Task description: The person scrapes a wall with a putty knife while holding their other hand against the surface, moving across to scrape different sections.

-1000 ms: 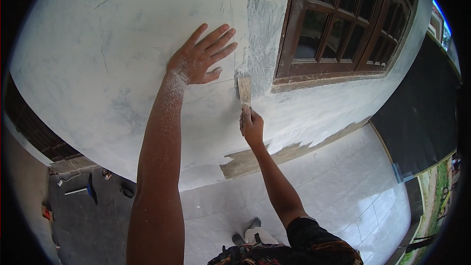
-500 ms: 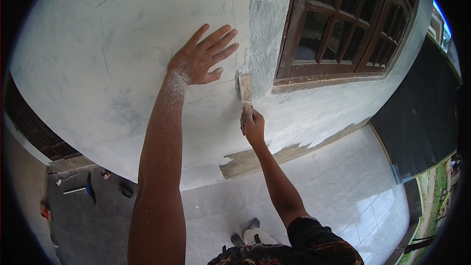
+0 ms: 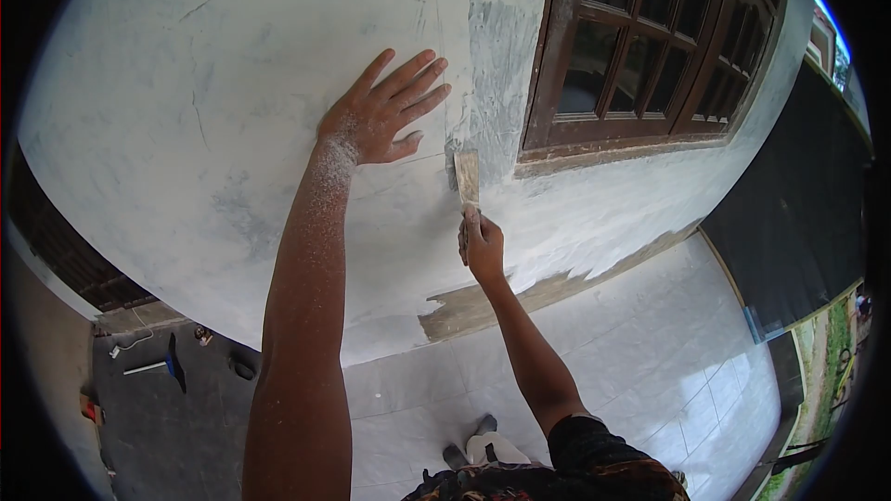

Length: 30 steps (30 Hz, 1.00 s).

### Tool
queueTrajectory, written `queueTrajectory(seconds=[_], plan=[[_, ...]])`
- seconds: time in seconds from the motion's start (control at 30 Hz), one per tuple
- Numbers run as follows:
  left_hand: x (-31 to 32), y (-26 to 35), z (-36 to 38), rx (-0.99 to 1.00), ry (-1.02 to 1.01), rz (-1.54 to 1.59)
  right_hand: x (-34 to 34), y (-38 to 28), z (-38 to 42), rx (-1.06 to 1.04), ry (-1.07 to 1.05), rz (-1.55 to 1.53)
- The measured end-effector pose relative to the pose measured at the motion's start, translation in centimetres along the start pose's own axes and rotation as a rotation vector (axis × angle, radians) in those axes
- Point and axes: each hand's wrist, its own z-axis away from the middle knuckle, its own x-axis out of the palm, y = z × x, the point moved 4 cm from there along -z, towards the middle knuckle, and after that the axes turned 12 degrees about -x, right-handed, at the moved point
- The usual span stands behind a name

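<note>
My left hand (image 3: 382, 109) lies against the whitish wall (image 3: 306, 46) with its fingers spread; white dust coats the wrist. Lower and to the right, my right hand (image 3: 482, 243) is closed around the handle of a putty knife (image 3: 467, 176). The knife's blade points up and meets the wall at the lower end of a grey, scraped strip (image 3: 495, 65). That strip runs upward beside the window frame.
A brown wooden window (image 3: 640, 56) with glass panes is at the upper right. Pale floor tiles (image 3: 575, 353) lie below, beside a dark floor (image 3: 176, 417) with a squeegee-like tool (image 3: 167, 364). A black sheet (image 3: 780, 213) hangs at right.
The putty knife and my right hand have shifted slightly down the wall. My left hand keeps its place with fingers spread.
</note>
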Motion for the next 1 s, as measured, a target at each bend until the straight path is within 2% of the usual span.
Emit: queueTrajectory(seconds=[0.17,0.37,0.5,0.7,0.77,0.9,1.0], plan=[[0.0,0.0,0.1,0.010,-0.026,-0.007,0.0,-1.2,-1.5,-0.064,-0.049,0.045],[0.1,0.1,0.1,0.001,0.036,-0.039,-0.5,0.8,0.3,0.016,0.024,-0.036],[0.1,0.1,0.1,0.005,-0.007,-0.002,-0.3,-0.9,-1.6,-0.065,-0.041,0.038],[0.0,0.1,0.1,-0.006,0.036,-0.050,-0.9,1.0,0.1,0.030,0.004,0.049],[-0.1,0.1,0.1,0.001,0.033,-0.087,-0.4,-0.7,-1.4,-0.058,-0.024,0.014],[0.0,0.1,0.0,0.000,0.035,-0.085,-0.4,-0.4,-1.8,-0.092,-0.051,0.042],[-0.1,0.1,0.0,-0.004,0.030,-0.077,-0.6,1.4,0.9,0.013,0.032,0.008]])
